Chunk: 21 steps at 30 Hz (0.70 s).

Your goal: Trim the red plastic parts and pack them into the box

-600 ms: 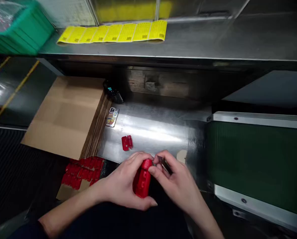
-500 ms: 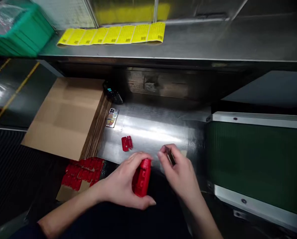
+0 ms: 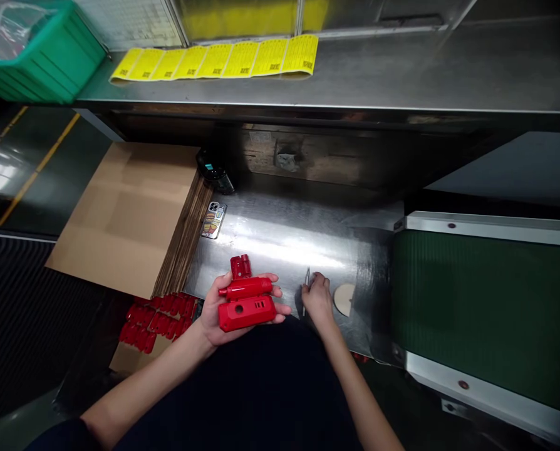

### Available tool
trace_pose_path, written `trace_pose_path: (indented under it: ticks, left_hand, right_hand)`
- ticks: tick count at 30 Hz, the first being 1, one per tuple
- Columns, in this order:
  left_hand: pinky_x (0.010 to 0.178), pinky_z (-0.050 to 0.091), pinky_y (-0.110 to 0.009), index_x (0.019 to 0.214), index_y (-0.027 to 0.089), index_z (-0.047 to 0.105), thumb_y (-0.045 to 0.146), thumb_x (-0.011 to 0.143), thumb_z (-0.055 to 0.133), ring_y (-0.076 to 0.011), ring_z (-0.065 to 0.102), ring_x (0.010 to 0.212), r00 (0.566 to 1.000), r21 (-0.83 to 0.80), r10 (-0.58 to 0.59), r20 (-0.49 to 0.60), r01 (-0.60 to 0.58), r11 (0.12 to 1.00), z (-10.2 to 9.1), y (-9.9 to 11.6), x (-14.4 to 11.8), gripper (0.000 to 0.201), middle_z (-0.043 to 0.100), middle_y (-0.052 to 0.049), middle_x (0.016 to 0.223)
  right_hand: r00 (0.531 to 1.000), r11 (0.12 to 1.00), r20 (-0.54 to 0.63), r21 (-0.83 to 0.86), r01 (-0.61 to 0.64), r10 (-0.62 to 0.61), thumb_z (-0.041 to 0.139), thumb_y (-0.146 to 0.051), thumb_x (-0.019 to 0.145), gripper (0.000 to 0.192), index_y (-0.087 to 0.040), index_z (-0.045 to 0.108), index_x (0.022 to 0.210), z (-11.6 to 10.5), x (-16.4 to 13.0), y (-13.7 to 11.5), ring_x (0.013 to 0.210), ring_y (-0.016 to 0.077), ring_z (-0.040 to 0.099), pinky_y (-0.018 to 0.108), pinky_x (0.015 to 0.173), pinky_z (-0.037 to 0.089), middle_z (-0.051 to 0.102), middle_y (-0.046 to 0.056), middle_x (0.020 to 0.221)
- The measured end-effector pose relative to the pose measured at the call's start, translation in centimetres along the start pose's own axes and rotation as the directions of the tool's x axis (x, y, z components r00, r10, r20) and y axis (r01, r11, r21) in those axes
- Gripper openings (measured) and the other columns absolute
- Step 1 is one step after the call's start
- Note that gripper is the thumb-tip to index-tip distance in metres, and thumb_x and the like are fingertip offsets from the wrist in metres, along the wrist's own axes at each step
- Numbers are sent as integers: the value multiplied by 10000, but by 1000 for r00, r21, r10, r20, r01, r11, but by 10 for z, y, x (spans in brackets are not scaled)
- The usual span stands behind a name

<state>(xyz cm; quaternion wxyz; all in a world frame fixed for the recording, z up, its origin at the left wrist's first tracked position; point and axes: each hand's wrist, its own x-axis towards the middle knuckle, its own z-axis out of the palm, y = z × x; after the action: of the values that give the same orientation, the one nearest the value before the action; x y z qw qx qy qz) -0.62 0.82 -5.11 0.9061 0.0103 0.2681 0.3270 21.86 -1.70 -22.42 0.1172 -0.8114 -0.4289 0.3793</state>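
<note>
A red plastic casing (image 3: 247, 313), with a round hole and small slots in its flat face and a cylinder along its upper side, lies across the palm of my left hand (image 3: 217, 319). My fingers come up behind it and hold it. Just past the casing, a smaller red plastic part (image 3: 240, 265) rests on the metal table. To the right, low over the table, my right hand (image 3: 318, 304) is closed on a thin, pointed metal tool (image 3: 307, 277). Its exact kind is unclear. Beside that hand lies a round cream-coloured disc (image 3: 344, 299).
Stacked cardboard sheets (image 3: 129, 213) stand at left, above a box of red parts (image 3: 155, 322). A phone (image 3: 213, 220) and a black device (image 3: 215, 175) lie beside the stack. A green conveyor belt (image 3: 487, 300) runs at right. Yellow labels (image 3: 214, 61) and a green bin (image 3: 49, 56) are on the shelf.
My left hand has turned palm up, laying the casing flat with its holed face showing. My right hand has gone down toward the table with the metal tool, uncovering the cream disc.
</note>
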Motion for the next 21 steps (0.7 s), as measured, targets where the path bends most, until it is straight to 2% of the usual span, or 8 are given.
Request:
trace_pose_path:
  ticks: [3,6,9,11,13,17,19,21]
  left_hand:
    - [964,577,-495,1264,48,699,609,763,803,-409,759,1075,993,56,6,-116,1,998,2,-3,4,759,788,-173,1136]
    - [979,576,-481,1184,65,728,544,899,715,-362,782,1028,979,90,-1,-206,20,996,0,-6,9,558,812,-161,1083]
    - [909,598,-424,1078,101,748,528,1003,580,-289,798,913,960,112,-36,-279,70,991,-4,-9,15,465,825,-127,977]
    - [856,600,-381,1024,135,752,554,1023,523,-258,790,877,956,128,-56,-287,96,987,-4,-10,18,477,821,-105,930]
    - [822,588,-335,968,168,750,587,1015,520,-234,776,865,961,154,-64,-269,109,982,-2,-11,18,480,812,-81,892]
    - [814,558,-317,993,171,747,737,928,558,-234,755,872,971,252,-101,-218,157,955,2,-9,11,600,801,-95,931]
    - [864,551,-370,1070,134,747,833,873,530,-277,756,915,969,323,-138,-203,200,925,-1,-8,5,758,795,-148,1004]
    - [903,534,-404,1091,93,750,857,864,505,-303,752,945,967,402,-141,-212,217,889,-6,-7,-2,833,785,-190,1028]
  right_hand:
    - [991,985,-7,112,132,-132,595,-340,1015,382,-175,552,1357,-17,-10,-15,1214,300,618,543,1052,519,578,136,1376]
    - [936,907,32,263,330,-351,477,-439,1047,374,-210,561,1332,-49,-33,-38,1218,270,624,468,1043,543,564,138,1382]
    - [799,786,173,384,484,-576,682,-535,928,648,-307,469,1497,-82,-60,-67,1367,271,555,438,1124,506,496,93,1545]
    - [669,729,328,474,495,-667,849,-439,807,862,-347,430,1555,-95,-74,-86,1444,300,493,472,1181,450,461,71,1615]
    - [595,707,407,545,450,-693,871,-332,795,842,-358,472,1536,-100,-81,-99,1409,305,525,498,1178,434,521,62,1573]
    - [630,686,392,651,325,-670,899,-366,785,698,-360,599,1415,-94,-81,-102,1284,295,614,484,1117,474,643,45,1422]
    - [657,639,376,739,213,-654,901,-507,763,732,-341,601,1410,-87,-80,-94,1312,312,606,499,1143,458,651,64,1424]
    - [692,569,363,818,84,-624,747,-737,809,749,-309,602,1405,-80,-80,-82,1265,320,648,525,1135,469,688,99,1374]
